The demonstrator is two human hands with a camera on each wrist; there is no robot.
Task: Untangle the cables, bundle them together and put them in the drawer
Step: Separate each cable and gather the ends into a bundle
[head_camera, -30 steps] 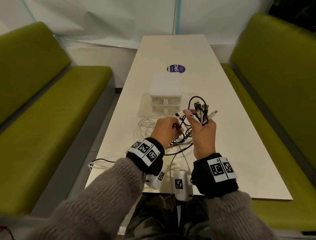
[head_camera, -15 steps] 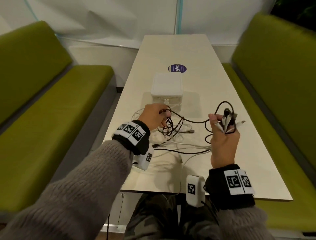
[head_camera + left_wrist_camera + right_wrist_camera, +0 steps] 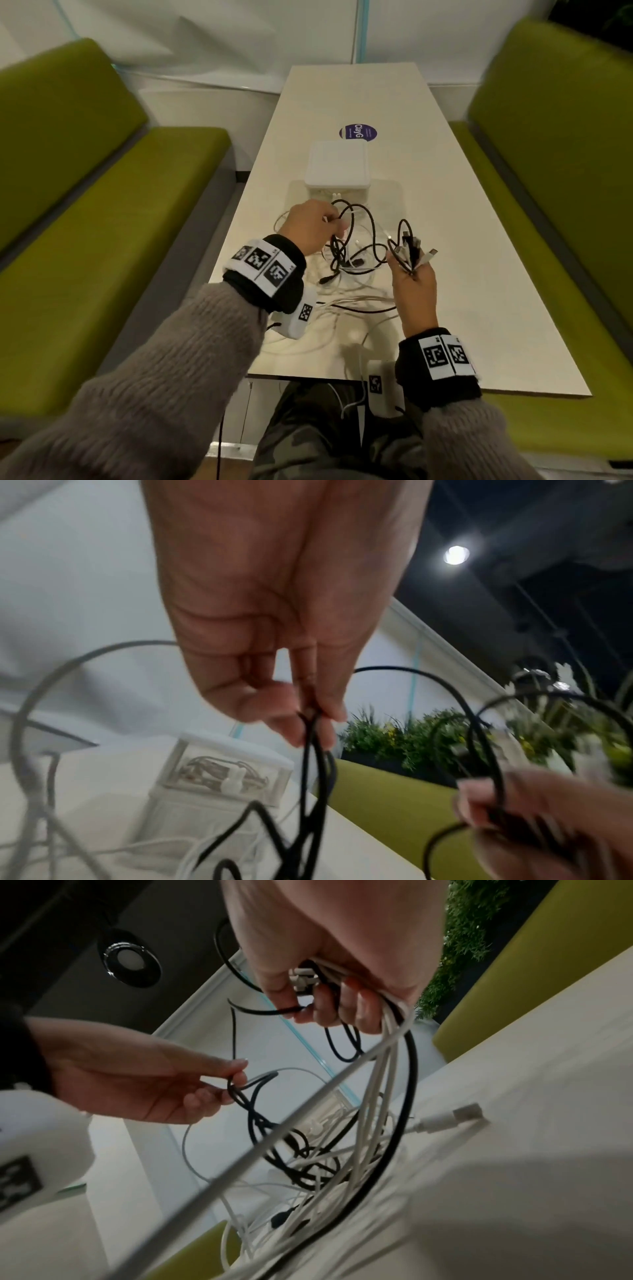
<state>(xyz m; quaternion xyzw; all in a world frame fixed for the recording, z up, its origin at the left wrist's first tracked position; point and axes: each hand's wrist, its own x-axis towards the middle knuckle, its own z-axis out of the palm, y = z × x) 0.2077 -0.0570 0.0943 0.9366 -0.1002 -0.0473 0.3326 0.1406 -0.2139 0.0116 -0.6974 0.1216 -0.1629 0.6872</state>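
A tangle of black and white cables [image 3: 346, 263] lies on the pale table [image 3: 479, 291] in front of a small white drawer unit [image 3: 337, 171]. My left hand [image 3: 318, 228] is raised above the tangle and pinches a loop of black cable [image 3: 313, 739] between thumb and fingers [image 3: 236, 1074]. My right hand [image 3: 412, 274], to the right, grips a bunch of cable ends and plugs [image 3: 409, 248]; black and white cables [image 3: 387, 1069] hang from it down to the table. The drawer unit's clear front [image 3: 222, 775] shows cables inside.
Green bench seats [image 3: 102, 222] run along both sides of the table [image 3: 565, 205]. A purple round sticker [image 3: 358, 132] lies beyond the drawer unit. One white plug [image 3: 466, 1112] rests on the table by my right hand. Plants [image 3: 428, 731] stand behind the right bench.
My right hand has come back leftward toward the left hand, slackening the black cable between them. The left hand stays raised near the drawer unit, still pinching its loop.
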